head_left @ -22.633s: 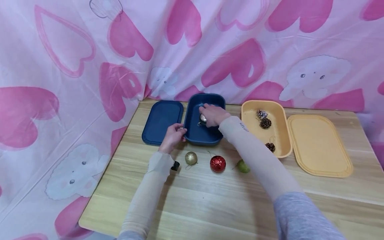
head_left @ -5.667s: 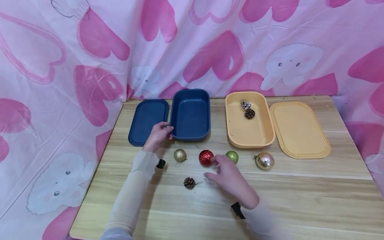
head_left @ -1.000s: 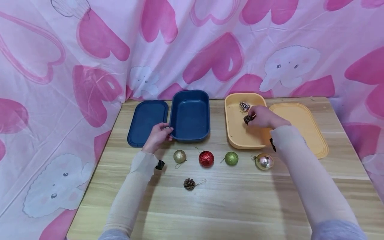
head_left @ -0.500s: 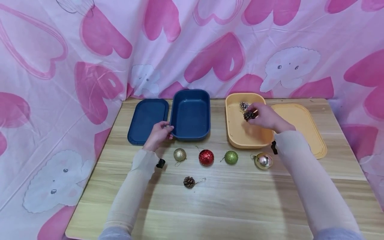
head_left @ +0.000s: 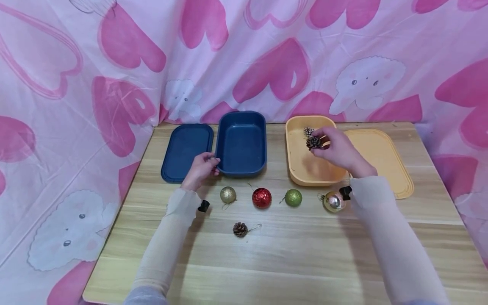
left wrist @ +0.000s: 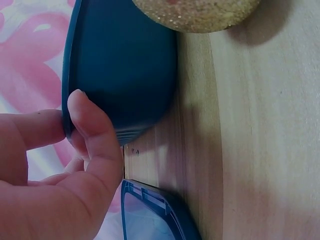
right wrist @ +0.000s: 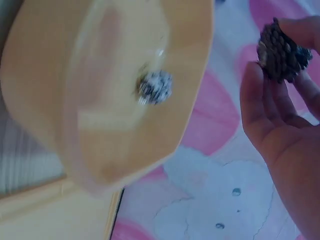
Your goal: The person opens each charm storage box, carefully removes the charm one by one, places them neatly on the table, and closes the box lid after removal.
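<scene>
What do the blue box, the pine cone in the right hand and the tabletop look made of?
Blue box: probably molded plastic, satin; smooth walls, rounded corners. Pine cone in the right hand: looks natural, woody, matte; dark overlapping scales. Tabletop: wood or wood-look laminate, low sheen; long pale grain bands.

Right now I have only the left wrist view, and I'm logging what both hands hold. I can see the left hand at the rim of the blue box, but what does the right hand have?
Observer: The right hand holds a dark pine cone between its thumb and fingers.
Operator: Thanks. Is there anything in the yellow box?
Observer: Yes, the right wrist view shows a white-tipped pine cone lying in it.
Operator: My picture cuts off a gold glitter ball at the top. What lies next to it on the right in the head view?
Observer: A red ball, lying apart from it on the table.
</scene>
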The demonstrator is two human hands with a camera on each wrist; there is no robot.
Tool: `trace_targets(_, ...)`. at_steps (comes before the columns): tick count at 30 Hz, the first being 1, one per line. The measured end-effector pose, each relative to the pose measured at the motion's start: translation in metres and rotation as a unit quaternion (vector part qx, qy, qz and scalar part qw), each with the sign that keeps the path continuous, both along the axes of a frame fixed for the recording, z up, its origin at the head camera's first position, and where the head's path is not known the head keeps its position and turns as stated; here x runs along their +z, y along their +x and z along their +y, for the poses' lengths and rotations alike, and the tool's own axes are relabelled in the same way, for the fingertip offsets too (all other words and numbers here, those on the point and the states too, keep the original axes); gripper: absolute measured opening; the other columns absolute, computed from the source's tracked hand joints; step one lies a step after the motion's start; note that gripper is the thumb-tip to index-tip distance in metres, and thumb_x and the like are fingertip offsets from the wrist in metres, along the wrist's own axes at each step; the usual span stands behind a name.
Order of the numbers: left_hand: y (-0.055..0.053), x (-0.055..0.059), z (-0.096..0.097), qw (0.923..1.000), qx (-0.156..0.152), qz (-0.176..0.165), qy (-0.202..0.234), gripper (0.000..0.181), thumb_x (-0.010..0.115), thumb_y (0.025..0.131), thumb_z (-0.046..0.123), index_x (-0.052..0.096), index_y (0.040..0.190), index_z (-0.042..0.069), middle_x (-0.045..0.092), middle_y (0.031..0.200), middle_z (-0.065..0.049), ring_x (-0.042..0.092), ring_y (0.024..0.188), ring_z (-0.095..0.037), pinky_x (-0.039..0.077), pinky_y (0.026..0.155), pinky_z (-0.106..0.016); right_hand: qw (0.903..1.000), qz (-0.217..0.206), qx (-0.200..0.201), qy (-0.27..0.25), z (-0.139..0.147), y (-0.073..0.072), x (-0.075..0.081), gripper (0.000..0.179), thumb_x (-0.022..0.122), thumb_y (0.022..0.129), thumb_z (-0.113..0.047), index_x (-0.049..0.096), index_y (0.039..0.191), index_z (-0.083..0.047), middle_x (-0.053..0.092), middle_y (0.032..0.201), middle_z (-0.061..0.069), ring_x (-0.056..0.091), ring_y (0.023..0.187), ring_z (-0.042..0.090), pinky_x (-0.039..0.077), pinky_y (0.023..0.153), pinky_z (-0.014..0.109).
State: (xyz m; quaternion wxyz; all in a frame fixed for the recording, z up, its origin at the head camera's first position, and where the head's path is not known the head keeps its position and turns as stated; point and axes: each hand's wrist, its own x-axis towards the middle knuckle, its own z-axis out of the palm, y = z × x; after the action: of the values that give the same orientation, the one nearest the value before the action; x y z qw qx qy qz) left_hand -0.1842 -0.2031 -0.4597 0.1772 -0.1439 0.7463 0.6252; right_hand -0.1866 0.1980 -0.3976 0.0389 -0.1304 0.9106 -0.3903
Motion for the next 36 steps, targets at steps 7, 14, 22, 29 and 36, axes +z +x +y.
trace_targets(7, 0.000, 0.001, -0.001, 1.0000, -0.005, 0.000, -0.008, 0.045, 0.053, 0.099, 0.014, 0.040, 0.141, -0.001, 0.054, 0.118, -0.023, 0.058, 0.058, -0.009, 0.055, 0.063, -0.023, 0.9982, 0.035, -0.010, -0.048, -0.017, 0.024, 0.013, 0.042, 0.070, 0.086, -0.008, 0.057, 0.125, -0.002, 0.058, 0.119, 0.015, 0.061, 0.100, 0.028, 0.054, 0.088, 0.045)
trace_targets(14, -0.001, 0.001, -0.002, 0.9999, -0.006, -0.001, -0.013, 0.047, 0.053, 0.100, 0.014, 0.039, 0.142, -0.001, 0.053, 0.120, -0.021, 0.058, 0.060, -0.009, 0.054, 0.061, -0.021, 0.9960, 0.065, -0.025, -0.055, -0.028, 0.044, 0.028, 0.041, 0.074, 0.084, -0.013, 0.059, 0.122, -0.006, 0.060, 0.117, 0.007, 0.061, 0.094, 0.017, 0.055, 0.084, 0.028)
trace_targets(22, -0.003, -0.001, -0.001, 0.9999, -0.004, -0.001, -0.015, 0.047, 0.053, 0.099, 0.014, 0.040, 0.141, 0.000, 0.055, 0.118, -0.020, 0.057, 0.060, -0.009, 0.054, 0.062, -0.022, 0.9924, 0.091, -0.034, -0.076, -0.033, 0.066, 0.036, 0.041, 0.075, 0.083, -0.011, 0.060, 0.120, -0.004, 0.062, 0.113, 0.007, 0.058, 0.086, 0.000, 0.050, 0.078, 0.012)
trace_targets(29, -0.003, -0.002, -0.002, 0.9998, -0.007, 0.000, -0.018, 0.047, 0.054, 0.099, 0.016, 0.040, 0.142, 0.001, 0.055, 0.119, -0.022, 0.058, 0.060, -0.008, 0.056, 0.066, -0.024, 0.9777, 0.065, -0.087, -0.180, -0.043, 0.088, 0.026, 0.040, 0.074, 0.082, -0.003, 0.060, 0.119, -0.001, 0.059, 0.105, -0.002, 0.059, 0.086, 0.006, 0.053, 0.077, 0.011)
trace_targets(36, -0.004, 0.001, -0.002, 0.9999, -0.008, -0.002, -0.014, 0.047, 0.054, 0.099, 0.016, 0.040, 0.141, 0.000, 0.053, 0.116, -0.020, 0.058, 0.061, -0.009, 0.054, 0.064, -0.021, 0.9448, 0.024, -0.105, -0.309, -0.050, 0.109, 0.007, 0.038, 0.071, 0.082, 0.006, 0.060, 0.117, -0.003, 0.059, 0.114, -0.001, 0.062, 0.097, 0.006, 0.054, 0.083, 0.015)
